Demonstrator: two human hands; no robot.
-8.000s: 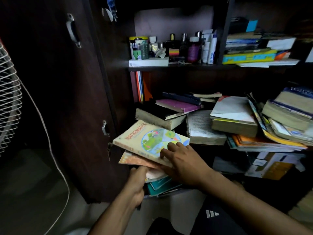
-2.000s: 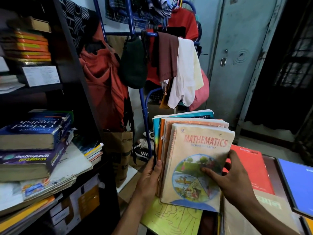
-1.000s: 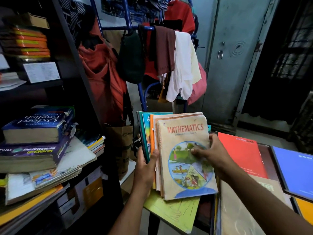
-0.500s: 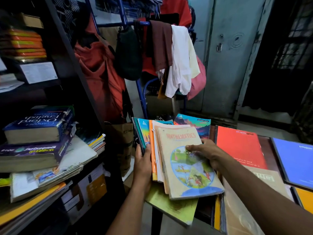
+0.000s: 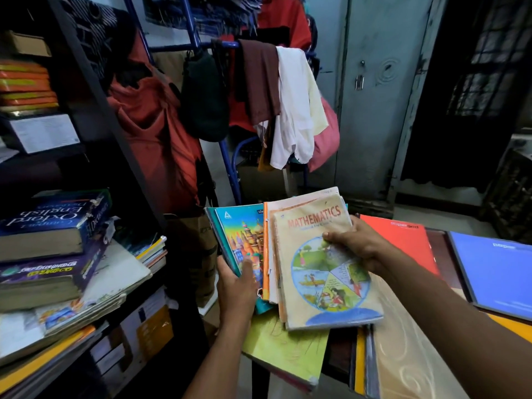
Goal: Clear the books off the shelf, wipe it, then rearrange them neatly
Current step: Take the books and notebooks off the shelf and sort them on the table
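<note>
At far left, a dark shelf (image 5: pixel 95 156) still carries stacked books: a blue dictionary (image 5: pixel 54 223) lies on a thick purple-covered book (image 5: pixel 49 275), with loose papers and thinner books heaped beneath. Behind, right of the shelf, a blue clothes rack (image 5: pixel 195 47) hangs with an orange-red garment (image 5: pixel 155 133), a brown cloth and a white shirt (image 5: pixel 293 110); a pale metal cupboard (image 5: pixel 374 96) stands farther back.

In the near centre, a person holds a fanned stack of thin books (image 5: pixel 270 254) above the left edge of a table (image 5: pixel 440 249). The left hand (image 5: pixel 236 286) reaches up from below, forearm nearly vertical, its grip closed on the stack's lower left corner with the thumb laid over a bright teal cover (image 5: pixel 241 243). The right hand (image 5: pixel 357 243) comes in from the lower right, arm stretched diagonally, its grip pinching the right edge of the top book, a cream Mathematics textbook (image 5: pixel 319 283), fingers curled on the cover. The stack tilts, its near end overlapping a yellow-green book (image 5: pixel 285 349) that juts past the table's edge.

To the right, a red notebook (image 5: pixel 403 243) and a blue notebook (image 5: pixel 495 272) lie flat on the table, with a beige patterned cover (image 5: pixel 408 361) nearer.
</note>
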